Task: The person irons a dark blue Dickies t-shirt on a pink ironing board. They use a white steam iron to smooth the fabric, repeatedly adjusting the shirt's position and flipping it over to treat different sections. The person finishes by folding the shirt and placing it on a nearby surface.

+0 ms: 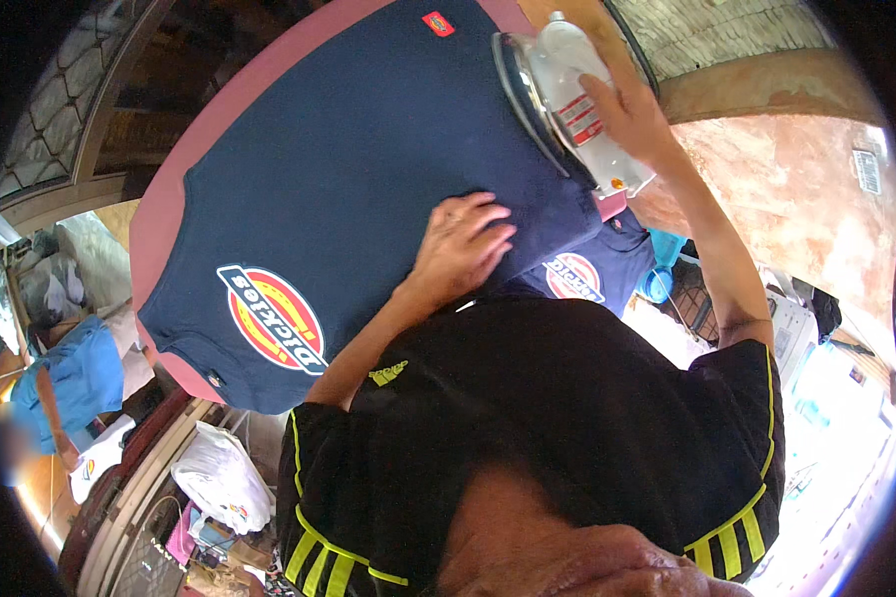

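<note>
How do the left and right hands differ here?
The left hand lies flat, fingers spread, pressing the navy T-shirt; the right hand reaches further out and grips the steam iron. The left forearm is bent close to the body; the right is extended. Both are bare.

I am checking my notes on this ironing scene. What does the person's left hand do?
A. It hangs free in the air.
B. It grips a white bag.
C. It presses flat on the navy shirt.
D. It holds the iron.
C: the left hand lies spread, palm down, on the navy shirt, while the right hand is on the iron.
</note>
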Demonstrator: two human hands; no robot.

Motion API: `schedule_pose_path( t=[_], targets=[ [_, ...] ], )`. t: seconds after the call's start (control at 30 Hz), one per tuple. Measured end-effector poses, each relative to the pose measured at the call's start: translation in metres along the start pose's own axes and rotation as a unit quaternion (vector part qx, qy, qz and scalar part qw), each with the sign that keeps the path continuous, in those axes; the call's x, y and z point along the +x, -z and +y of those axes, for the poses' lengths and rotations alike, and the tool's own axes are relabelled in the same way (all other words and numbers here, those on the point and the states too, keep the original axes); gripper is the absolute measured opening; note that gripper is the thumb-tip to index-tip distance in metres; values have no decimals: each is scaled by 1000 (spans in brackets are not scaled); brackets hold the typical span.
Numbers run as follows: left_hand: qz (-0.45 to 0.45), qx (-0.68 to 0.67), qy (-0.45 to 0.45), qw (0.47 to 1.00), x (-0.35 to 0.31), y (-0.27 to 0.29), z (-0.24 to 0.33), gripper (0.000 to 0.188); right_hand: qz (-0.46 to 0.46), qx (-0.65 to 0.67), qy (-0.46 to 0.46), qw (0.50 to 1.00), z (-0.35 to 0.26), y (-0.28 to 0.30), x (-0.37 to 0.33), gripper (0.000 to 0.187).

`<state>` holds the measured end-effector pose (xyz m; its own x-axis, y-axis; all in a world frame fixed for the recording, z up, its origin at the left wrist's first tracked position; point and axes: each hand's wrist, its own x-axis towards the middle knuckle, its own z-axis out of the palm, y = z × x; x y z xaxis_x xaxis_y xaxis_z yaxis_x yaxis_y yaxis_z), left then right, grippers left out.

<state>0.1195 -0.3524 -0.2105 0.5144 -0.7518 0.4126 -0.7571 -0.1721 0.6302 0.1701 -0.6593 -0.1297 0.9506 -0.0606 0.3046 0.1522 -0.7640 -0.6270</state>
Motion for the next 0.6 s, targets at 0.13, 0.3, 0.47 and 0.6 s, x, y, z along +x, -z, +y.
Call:
schedule_pose_path(
  t=[0.13, 0.3, 0.47, 0.6],
  targets=[
    [42, 76, 67, 994, -31, 24, 2, 26, -54, 170, -286, 942, 4, 47, 16, 23],
    [82, 126, 137, 979, -56, 27, 18, 31, -85, 154, -298, 938, 19, 66, 63, 31],
    [162, -1, 193, 968, -70, 26, 37, 30, -71, 169, -306, 934, 72, 54, 89, 33],
    [128, -124, 373, 910, -86, 33, 64, 25, -19, 193, -304, 933, 66, 37, 98, 39]
  ],
)
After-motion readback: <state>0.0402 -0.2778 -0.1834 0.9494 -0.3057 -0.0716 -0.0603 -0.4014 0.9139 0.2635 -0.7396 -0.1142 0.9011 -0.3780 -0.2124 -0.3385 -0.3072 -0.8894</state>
